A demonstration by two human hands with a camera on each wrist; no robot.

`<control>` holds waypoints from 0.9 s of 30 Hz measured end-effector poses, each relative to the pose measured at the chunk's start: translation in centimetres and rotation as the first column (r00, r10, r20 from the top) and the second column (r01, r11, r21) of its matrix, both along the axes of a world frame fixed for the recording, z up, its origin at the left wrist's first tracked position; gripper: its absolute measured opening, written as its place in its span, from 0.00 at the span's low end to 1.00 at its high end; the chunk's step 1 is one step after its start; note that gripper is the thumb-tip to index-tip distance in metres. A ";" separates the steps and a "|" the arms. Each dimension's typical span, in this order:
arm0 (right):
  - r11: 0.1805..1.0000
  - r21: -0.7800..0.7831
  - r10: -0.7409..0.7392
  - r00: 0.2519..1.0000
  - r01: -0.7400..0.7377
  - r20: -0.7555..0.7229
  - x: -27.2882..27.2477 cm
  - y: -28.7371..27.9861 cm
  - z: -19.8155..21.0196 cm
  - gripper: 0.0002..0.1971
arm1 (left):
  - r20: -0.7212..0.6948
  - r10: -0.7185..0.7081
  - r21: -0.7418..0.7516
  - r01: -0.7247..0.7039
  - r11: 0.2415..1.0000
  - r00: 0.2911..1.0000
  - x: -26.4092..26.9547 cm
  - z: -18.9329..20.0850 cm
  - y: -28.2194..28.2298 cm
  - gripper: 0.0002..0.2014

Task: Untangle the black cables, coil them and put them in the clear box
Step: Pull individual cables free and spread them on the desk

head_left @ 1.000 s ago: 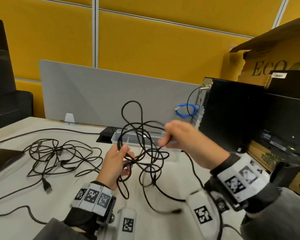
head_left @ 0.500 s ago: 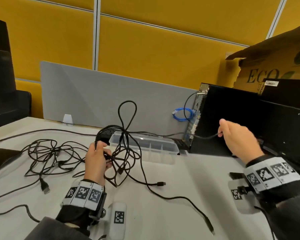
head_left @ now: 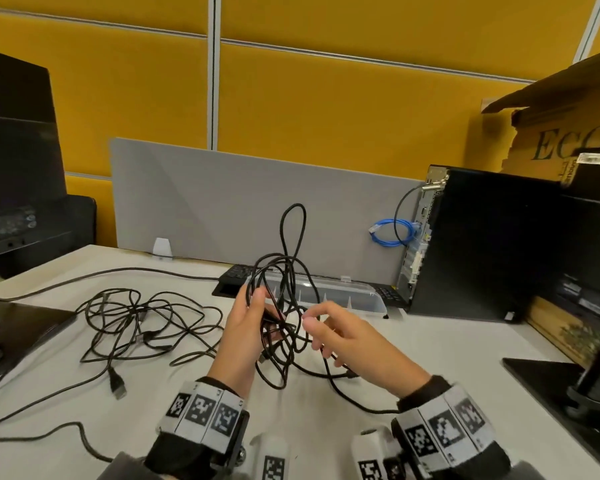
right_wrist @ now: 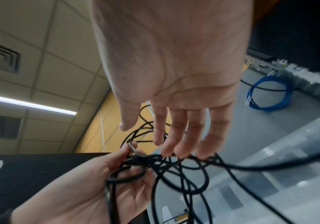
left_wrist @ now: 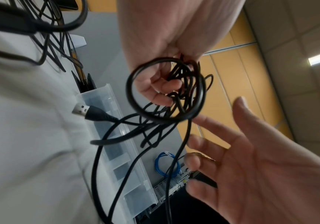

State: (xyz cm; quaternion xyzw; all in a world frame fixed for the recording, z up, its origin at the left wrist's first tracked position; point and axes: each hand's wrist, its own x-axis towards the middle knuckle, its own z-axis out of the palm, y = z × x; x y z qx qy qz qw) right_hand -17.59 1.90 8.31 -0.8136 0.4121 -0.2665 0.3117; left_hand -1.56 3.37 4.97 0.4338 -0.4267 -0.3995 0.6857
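Where yellow panels (head_left: 326,109) rise, cables (head_left: 136,323) sprawl — white desk (head_left: 447,358).

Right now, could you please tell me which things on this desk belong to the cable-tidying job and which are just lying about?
Part of the job:
- tangled black cables, gripped by the left hand
- second black cable tangle on the desk
- clear box
- right hand, open beside the tangle

Just lying about:
- blue network cable
- black computer tower
- cardboard box
- grey divider

Left hand (head_left: 245,332) gripping, right hand (head_left: 352,344) spread (fingers loose).
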 end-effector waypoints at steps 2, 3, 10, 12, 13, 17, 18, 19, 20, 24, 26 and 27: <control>0.998 -0.069 0.001 0.999 0.002 0.047 0.9 -0.2 -0.9 0.10 | -0.010 -0.051 0.002 0.051 0.999 0.999 -0.1 0.0 0.1 0.16; 0.995 -0.097 0.005 0.998 0.002 0.069 1.1 -0.2 -1.3 0.07 | -0.005 -0.069 -0.004 0.069 0.998 0.998 -0.1 0.1 0.2 0.15; 0.932 -0.104 -0.264 0.847 0.347 0.462 -1.3 -1.6 -1.0 0.07 | -0.004 -0.181 -0.043 0.180 0.983 0.984 0.0 0.9 1.0 0.14; 0.944 -0.080 -0.248 0.847 0.321 0.470 -2.1 -1.6 -1.2 0.05 | -0.028 -0.231 -0.053 0.230 0.972 0.972 -0.1 1.0 1.2 0.14; 0.949 -0.092 -0.224 0.848 0.302 0.480 -2.2 -1.5 -1.3 0.03 | -0.059 -0.257 -0.062 0.254 0.965 0.965 -0.2 1.0 1.2 0.14; 0.905 -0.289 -0.067 0.775 0.313 0.628 -2.3 -0.3 -0.9 0.11 | -0.131 -0.253 -0.049 0.249 0.967 0.958 -0.6 0.9 1.1 0.15; 0.904 -0.319 -0.023 0.778 0.284 0.627 -2.3 0.0 -0.7 0.16 | -0.141 -0.238 -0.037 0.235 0.971 0.961 -0.7 0.9 1.1 0.15; 0.918 -0.325 0.012 0.804 0.226 0.594 -2.2 0.3 -0.6 0.20 | -0.157 -0.229 -0.031 0.227 0.973 0.961 -0.8 0.8 1.0 0.15; 0.940 -0.301 0.024 0.853 0.158 0.522 -2.0 0.6 -0.6 0.23 | -0.178 -0.230 -0.031 0.228 0.973 0.957 -0.8 0.7 0.9 0.15; 0.981 -0.169 -0.050 0.965 0.097 0.258 -1.4 0.6 -1.4 0.22 | -0.224 -0.278 -0.046 0.275 0.960 0.934 -1.1 0.5 0.9 0.15; 0.981 -0.150 -0.087 0.968 0.124 0.234 -1.6 0.4 -1.4 0.20 | -0.233 -0.285 -0.047 0.282 0.958 0.930 -1.1 0.4 0.9 0.15; 0.981 -0.150 -0.090 0.973 0.124 0.211 -1.7 0.4 -1.3 0.17 | -0.238 -0.288 -0.052 0.283 0.958 0.928 -1.1 0.4 0.8 0.15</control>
